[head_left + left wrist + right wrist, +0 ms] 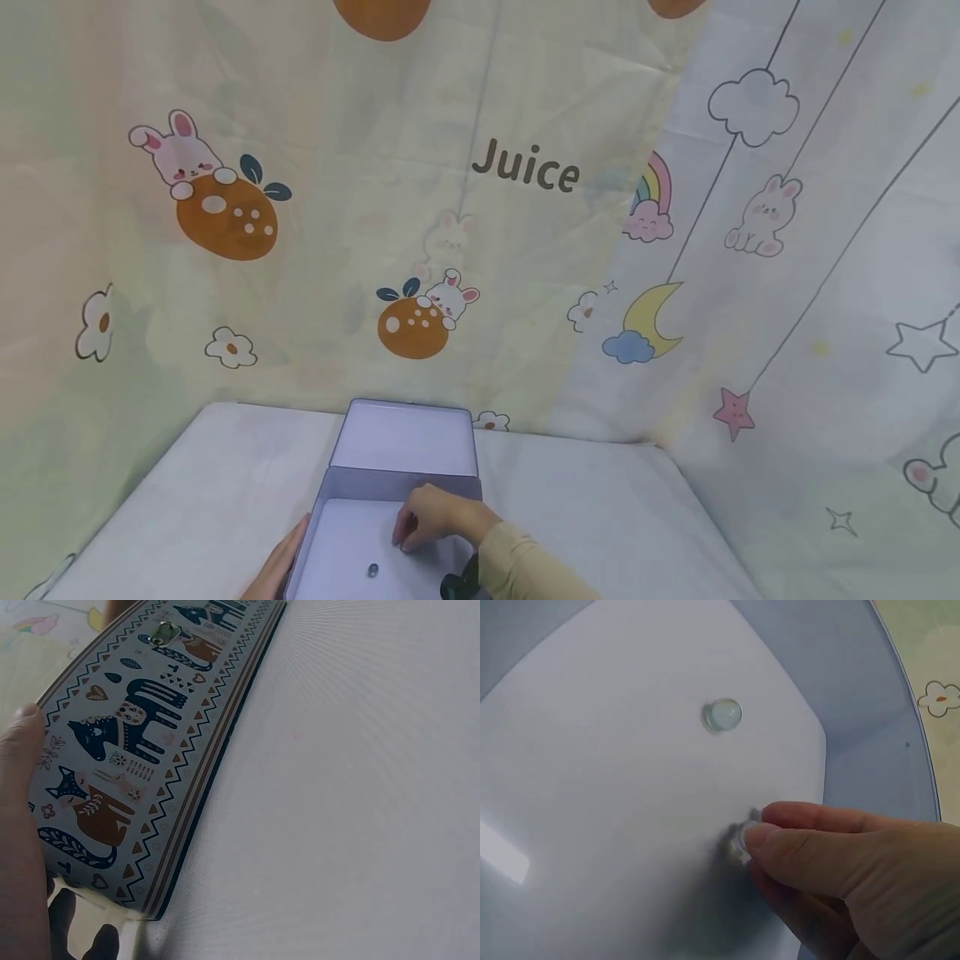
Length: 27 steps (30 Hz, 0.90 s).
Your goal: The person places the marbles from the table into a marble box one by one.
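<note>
Fingertips of the right hand fill the lower right of the right wrist view, pinching a small clear bead against the smooth white floor of an open tin box. A second bead, round, glassy and pale blue, lies loose toward the upper middle of that frame, apart from the fingers.

From the head view the box sits at the bottom centre on the white tabletop, its long axis running away from the camera and its hinged lid standing open at the far end, toward the patterned curtain. That view shows only the loose bead, as a tiny dark dot.

Only the left wrist view shows the box's outer side wall: printed metal with dark blue and rust-brown animals and zigzag borders, running from lower left to the top of the frame. The left hand lies flat along this wall with fingers straight, steadying it at the box's left side.
</note>
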Motion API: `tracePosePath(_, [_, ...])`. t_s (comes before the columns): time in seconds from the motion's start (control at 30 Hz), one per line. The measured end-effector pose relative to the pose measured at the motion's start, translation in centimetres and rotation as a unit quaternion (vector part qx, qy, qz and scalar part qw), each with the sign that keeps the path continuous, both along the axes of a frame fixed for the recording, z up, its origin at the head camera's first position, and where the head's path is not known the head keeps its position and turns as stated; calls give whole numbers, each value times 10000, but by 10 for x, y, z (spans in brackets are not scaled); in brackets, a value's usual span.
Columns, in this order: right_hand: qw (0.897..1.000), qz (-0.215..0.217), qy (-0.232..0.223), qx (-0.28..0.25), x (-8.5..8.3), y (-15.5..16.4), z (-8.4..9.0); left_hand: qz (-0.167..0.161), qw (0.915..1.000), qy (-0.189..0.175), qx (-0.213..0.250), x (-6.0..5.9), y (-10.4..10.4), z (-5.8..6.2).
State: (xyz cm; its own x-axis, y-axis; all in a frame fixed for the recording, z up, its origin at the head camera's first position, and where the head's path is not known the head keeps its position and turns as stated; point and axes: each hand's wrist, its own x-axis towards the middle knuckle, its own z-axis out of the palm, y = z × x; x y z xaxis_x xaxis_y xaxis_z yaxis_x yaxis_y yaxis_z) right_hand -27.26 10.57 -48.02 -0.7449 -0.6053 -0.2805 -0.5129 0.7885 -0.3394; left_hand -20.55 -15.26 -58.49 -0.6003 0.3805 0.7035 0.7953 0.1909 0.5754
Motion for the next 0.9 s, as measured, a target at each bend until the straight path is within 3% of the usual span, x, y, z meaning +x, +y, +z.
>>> tracePosePath(0.27, [9990, -83, 114, -417, -3, 9, 13, -39, 9999, -78, 129, 0, 0, 1])
tracePosePath(0.47, [9921, 104, 277, -1222, 8, 23, 33, -26, 9999, -31, 105, 1, -3, -1])
tracePosePath(0.63, [9757, 11, 192, -2182, 31, 42, 53, 140, 9997, -179, 43, 3, -3, 1])
tracePosePath(0.73, [9684, -134, 557, -2428, 50, 58, 61, 352, 9989, -302, 25, 5, -1, 3])
tracePosePath(0.9, [9469, -765, 1045, -2942, 82, 94, 54, 358, 9989, -288, 39, 5, 0, 2])
